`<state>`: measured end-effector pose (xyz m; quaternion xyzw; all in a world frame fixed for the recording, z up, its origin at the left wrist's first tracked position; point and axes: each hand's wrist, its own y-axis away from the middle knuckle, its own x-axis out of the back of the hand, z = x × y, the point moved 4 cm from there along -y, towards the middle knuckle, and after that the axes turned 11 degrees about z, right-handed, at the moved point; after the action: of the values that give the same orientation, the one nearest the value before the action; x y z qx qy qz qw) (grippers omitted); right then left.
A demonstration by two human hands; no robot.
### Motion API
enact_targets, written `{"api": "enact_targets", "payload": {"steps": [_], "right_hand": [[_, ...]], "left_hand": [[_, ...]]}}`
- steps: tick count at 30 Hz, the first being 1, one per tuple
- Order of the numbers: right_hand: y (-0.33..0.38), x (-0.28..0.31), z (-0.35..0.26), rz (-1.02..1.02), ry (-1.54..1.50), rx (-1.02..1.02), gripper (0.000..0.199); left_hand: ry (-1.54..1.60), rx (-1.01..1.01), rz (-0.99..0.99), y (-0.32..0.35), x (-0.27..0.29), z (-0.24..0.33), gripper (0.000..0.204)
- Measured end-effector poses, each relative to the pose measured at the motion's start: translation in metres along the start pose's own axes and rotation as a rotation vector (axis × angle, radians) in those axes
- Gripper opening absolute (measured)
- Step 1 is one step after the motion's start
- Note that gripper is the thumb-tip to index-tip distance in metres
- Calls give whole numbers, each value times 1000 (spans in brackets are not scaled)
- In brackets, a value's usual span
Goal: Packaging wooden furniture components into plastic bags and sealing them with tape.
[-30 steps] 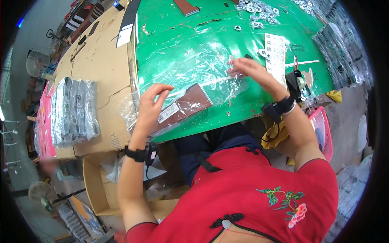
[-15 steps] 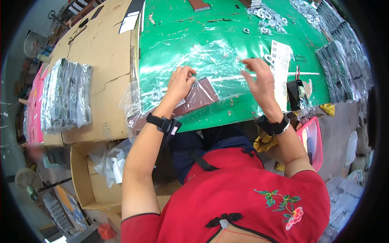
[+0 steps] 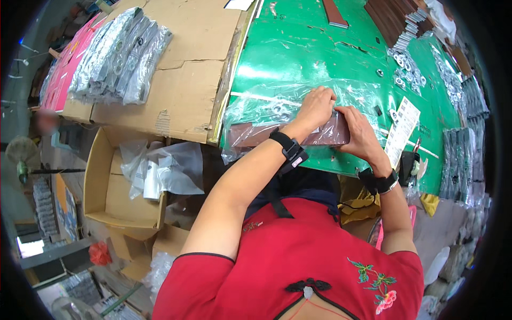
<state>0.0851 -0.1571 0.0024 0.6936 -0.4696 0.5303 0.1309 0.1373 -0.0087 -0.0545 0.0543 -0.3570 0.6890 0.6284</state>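
A long flat brown bar lies near the green table's front edge, inside a clear plastic bag. My right hand grips the bar's right end through the film, with fingers bent over its far side. Close beside it, my left hand has its fingers curled together on the bag's film just beyond the bar. My left forearm crosses over the bar's middle and hides part of it. Crumpled film spreads out past both hands.
A white label sheet and a black tape dispenser are on the right. Metal rings and stacked brown bars stand farther back. Bagged bundles lie on cardboard at left. An open carton sits below.
My right hand has come from open and apart on the right onto the bagged bar's right end. My left hand has shifted along the bar toward it. The whole view has turned.
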Motion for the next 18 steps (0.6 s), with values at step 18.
{"api": "enact_targets", "payload": {"steps": [18], "right_hand": [[42,-6,-1,260,-205,-617,58]], "left_hand": [[30,47,-465,3,40,-32,35]]}}
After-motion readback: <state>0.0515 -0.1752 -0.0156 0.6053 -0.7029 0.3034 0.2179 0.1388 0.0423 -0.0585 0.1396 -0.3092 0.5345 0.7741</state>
